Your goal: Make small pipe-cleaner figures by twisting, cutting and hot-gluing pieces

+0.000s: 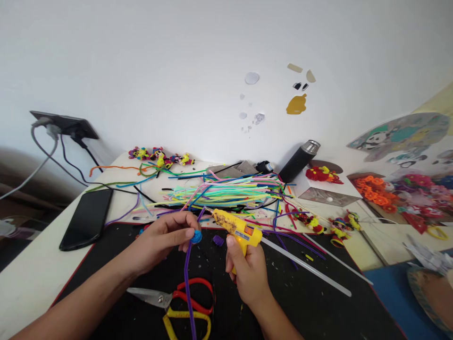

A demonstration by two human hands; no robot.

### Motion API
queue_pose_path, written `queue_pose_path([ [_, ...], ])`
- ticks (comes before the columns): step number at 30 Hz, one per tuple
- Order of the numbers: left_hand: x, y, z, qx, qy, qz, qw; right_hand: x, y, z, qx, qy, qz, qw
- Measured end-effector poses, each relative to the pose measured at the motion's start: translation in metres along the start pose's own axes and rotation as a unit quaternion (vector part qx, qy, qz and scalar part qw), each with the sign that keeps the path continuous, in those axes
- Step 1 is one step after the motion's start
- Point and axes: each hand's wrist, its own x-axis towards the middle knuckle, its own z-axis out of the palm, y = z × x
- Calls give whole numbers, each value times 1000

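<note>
Between the thumb and fingers of my left hand (170, 236) is a small blue coil (196, 236), with a long purple pipe cleaner (187, 278) running past it and hanging down. My right hand (247, 269) is wrapped round the handle of a yellow hot glue gun (235, 227). Its nozzle points left, close to the upper end of the purple pipe cleaner; whether they touch I cannot tell. A clear glue stick (307, 267) sticks out of the gun's back. Below my hands, scissors with red and yellow handles (170, 298) lie on the black mat (116, 302). A small purple coil (218, 241) rests between my hands.
A heap of coloured pipe cleaners (226, 193) lies behind the mat. At the left is a black phone (87, 219). A dark flask (297, 160) leans at the back right, by a white box (327, 193). Small colourful figures (339, 229) stand nearby. Cords run from a wall socket (65, 125).
</note>
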Motion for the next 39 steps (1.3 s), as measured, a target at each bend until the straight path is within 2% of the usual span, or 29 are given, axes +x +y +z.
queue_pose_path([
  [6,-2,2,0,3,8,-4,1000,0,4,1,-10,5,-15,1000],
  [20,-1,1,-1,-1,6,0,1000,0,-13,1,-9,-19,-5,1000],
  [39,0,0,0,7,14,3,1000,-3,-10,0,-37,-15,-27,999],
])
